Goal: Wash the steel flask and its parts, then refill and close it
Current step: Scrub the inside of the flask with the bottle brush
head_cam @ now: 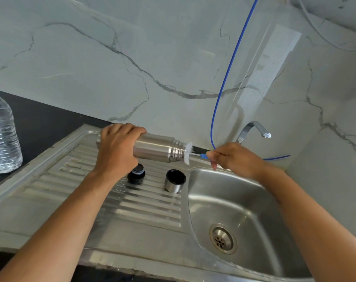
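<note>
My left hand grips the steel flask around its base end, holding it sideways above the drainboard with its threaded mouth pointing right. White bristles of a bottle brush sit at the mouth. My right hand pinches the brush's blue handle just right of the flask. On the drainboard below stand the black inner stopper and the steel cup lid, its black inside facing up.
The steel sink basin with its drain lies at the right, with a tap behind it. A blue tube hangs down the marble wall. A clear water bottle stands on the dark counter at left.
</note>
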Tool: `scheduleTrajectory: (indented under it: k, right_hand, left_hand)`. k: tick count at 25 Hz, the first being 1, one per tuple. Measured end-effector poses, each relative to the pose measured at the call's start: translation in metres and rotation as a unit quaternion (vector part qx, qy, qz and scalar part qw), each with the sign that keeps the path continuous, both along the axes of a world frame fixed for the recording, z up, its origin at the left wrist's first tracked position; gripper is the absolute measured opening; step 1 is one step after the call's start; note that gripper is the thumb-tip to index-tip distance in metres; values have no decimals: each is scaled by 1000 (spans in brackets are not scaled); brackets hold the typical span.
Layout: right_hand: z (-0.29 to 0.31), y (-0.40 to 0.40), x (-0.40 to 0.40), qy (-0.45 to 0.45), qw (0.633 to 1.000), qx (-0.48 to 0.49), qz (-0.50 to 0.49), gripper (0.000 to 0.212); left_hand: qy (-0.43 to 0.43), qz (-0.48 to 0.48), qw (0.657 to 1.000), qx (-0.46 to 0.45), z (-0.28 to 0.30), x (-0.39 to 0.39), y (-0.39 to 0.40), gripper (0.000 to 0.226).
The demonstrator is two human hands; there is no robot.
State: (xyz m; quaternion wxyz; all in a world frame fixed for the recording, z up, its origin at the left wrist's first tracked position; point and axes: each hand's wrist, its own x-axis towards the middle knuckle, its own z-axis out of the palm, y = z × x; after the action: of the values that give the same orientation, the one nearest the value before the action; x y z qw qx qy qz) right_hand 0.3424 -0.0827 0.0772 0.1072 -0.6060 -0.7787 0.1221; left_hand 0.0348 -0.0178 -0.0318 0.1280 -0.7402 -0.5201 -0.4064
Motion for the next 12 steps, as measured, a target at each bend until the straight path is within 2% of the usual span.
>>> scheduleTrajectory:
  k: [1,2,3,5,7,8,10,12]
  right_hand:
    - [4,0,5,54,997,-59,-15,51]
    - [5,2,8,56,996,-70,-18,52]
    - [4,3,8,13,999,-39,-12,50]
    - [0,12,2,-148,987,70,-3,42]
    - [-5,21,-13,-291,939,184,1,43]
    - [-7,25,-16,-309,924,225,15,45]
    - [0,31,-11,-287,926,237,54,41]
    - [16,39,20,-195,967,152,56,42]
  left_hand:
    - [-3,18,1000,7,1,-3,0,77]
    - [-3,35,999,5,1,-5,0,77]
    - [-2,51,999,-3,-1,-6,0,78]
    - [-12,69,997,-24,-3,-6,0,80]
    - [-32,84,995,-41,-5,-6,2,79]
    - [-36,87,994,-46,-6,-6,3,79]
    - [-33,85,995,-49,-5,-9,5,78]
    - [-34,97,994,-48,-6,-15,8,78]
